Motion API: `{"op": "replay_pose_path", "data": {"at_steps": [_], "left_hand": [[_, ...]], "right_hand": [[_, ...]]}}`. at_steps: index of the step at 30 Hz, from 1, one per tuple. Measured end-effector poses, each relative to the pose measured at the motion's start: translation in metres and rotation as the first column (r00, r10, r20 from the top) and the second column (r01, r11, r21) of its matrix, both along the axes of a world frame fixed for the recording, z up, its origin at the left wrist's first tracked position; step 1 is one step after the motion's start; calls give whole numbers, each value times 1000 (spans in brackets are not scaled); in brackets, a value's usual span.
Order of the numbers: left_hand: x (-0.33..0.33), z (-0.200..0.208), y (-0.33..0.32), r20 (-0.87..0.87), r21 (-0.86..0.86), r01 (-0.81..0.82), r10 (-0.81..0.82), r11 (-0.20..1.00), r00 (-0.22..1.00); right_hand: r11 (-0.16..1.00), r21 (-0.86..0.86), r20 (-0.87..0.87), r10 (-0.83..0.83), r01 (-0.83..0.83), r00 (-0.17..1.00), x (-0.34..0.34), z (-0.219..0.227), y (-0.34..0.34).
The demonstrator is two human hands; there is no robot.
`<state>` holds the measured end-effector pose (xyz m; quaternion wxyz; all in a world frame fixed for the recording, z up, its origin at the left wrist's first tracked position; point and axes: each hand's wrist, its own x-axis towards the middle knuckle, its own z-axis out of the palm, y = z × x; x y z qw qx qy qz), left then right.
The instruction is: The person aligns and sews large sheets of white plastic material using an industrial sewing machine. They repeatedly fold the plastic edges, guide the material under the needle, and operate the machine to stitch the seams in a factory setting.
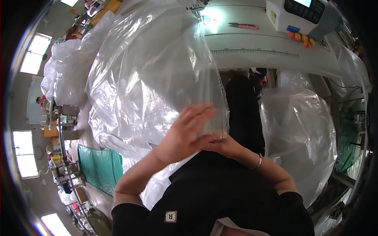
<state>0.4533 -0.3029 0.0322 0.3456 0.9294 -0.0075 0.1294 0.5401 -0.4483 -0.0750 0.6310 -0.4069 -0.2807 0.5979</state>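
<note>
A large sheet of clear plastic film (153, 78) spreads from the sewing machine (197, 7) down to my lap, its stitched-looking edge along the right side. My left hand (187, 131) is over the film's near right corner, fingers stretched out and somewhat blurred, thumb apart from them and close to the other hand. Just right of it, my right hand (225, 146) pinches the film's edge at that corner. Its fingertips are partly hidden behind the left thumb and the film. The machine's lamp lights the needle area at the far end of the film.
Pink-handled thread snips (244, 26) lie on the white sewing table (275, 59), near a printed ruler scale. A white control box (295, 15) stands at the far right beside small orange balls (298, 36). More plastic film (297, 137) is heaped to my right. A green sheet (100, 167) is at left.
</note>
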Motion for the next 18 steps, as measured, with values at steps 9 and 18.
{"op": "replay_pose_path", "data": {"at_steps": [9, 18], "left_hand": [[-5, -41, -31, -116, -177, -284, 266, 943, 957], [-22, -49, -40, -251, -685, -528, 518, 502, 818]], "right_hand": [[989, 73, 408, -147, 128, 901, -6, 7, -24], [968, 191, 622, -246, 160, 743, -9, 24, -18]]}}
